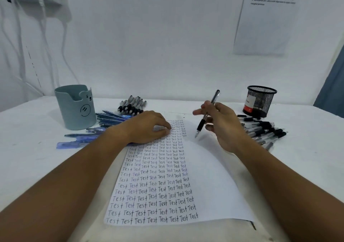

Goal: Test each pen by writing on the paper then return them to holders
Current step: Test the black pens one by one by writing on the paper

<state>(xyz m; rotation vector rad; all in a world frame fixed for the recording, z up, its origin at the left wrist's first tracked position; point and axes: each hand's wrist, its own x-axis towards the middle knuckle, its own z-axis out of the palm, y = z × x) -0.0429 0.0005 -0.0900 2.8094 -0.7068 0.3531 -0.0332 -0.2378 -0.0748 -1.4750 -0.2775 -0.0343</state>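
A white sheet of paper [208,176] lies in front of me, its left half filled with rows of the word "Test". My left hand [147,126] rests on the sheet's upper left part, fingers curled down onto it. My right hand [221,122] holds a clear black-grip pen [206,114] above the blank right side, tip pointing down just over the paper. A grey-green bear-face holder [76,107] stands at the left. A black mesh holder [260,101] stands at the right. I cannot see any pens inside either holder.
Blue pens [104,122] lie scattered beside the bear holder. A bundle of black-grip pens [132,106] lies behind my left hand. A pile of clear black-capped pens [262,130] lies right of my right hand. A printed sheet [268,18] hangs on the wall.
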